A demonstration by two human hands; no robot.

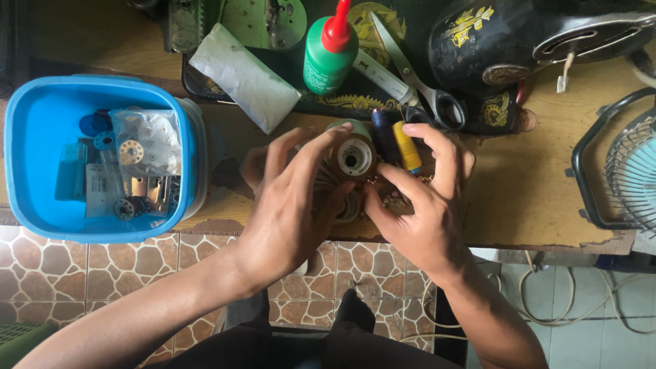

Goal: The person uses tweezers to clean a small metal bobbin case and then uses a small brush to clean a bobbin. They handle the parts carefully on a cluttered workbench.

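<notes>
Plastic tub [27, 171], blue and full of bobbins, sits at the surface's [533, 198] left edge. Beside it, the left hand [290, 205] curls its fingers over a thread spool [352, 154], gripping it. The right hand [420, 205] pinches the yellow spool [406, 147] just right of it, beneath the scissors [417, 82].

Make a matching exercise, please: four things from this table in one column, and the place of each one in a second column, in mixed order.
Things:
1. blue tub
2. scissors
3. green bottle
4. yellow spool

Places:
A. beside the right hand fingertips
B. on the left table edge, holding bobbins
C. on the black machine base, red cap up
D. right of the green bottle

Pairs: 1-B, 2-D, 3-C, 4-A
</notes>
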